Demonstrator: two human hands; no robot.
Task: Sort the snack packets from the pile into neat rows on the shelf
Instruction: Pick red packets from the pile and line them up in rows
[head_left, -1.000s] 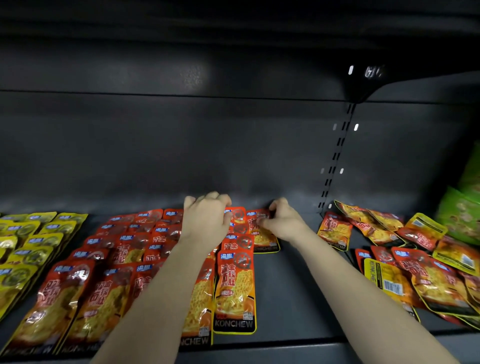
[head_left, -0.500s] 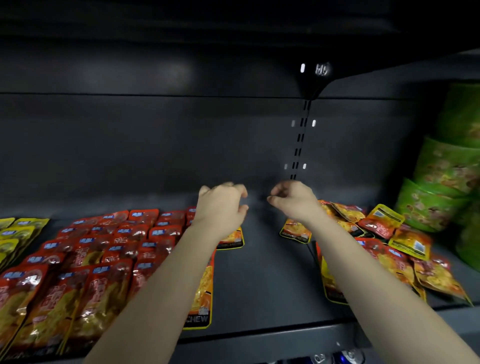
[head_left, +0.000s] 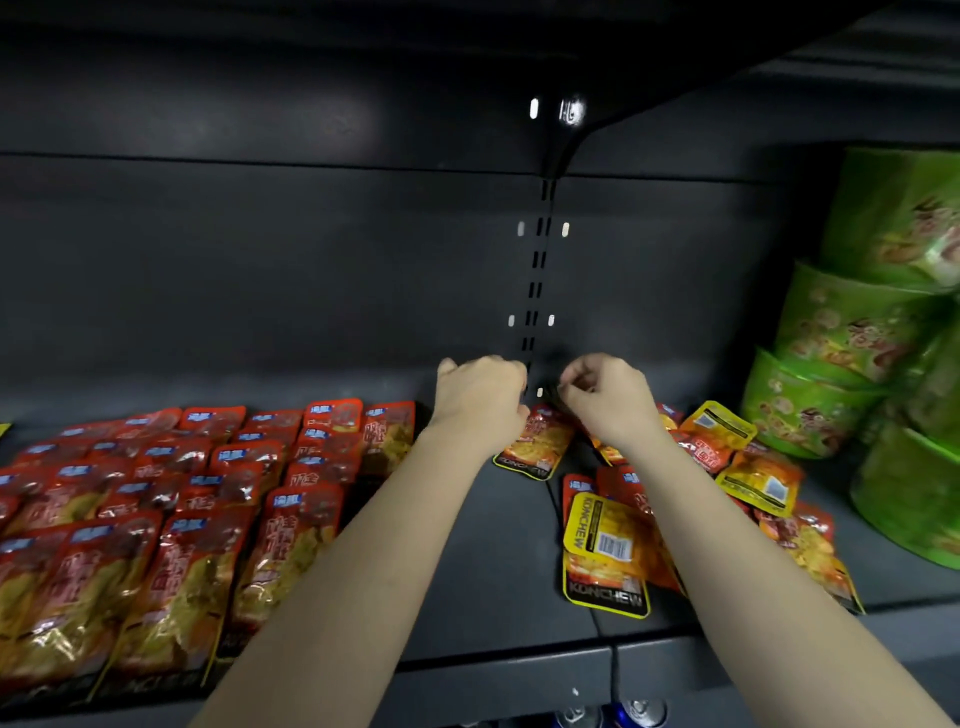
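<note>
Evidently partway: neat rows (head_left: 208, 493) lie left of the pile (head_left: 753, 478), itself unsorted. Left hand (head_left: 480, 400) and right hand (head_left: 605, 402), fingers curled, meet over a packet (head_left: 535, 447) at the pile's left edge; grip unconfirmed.
</note>
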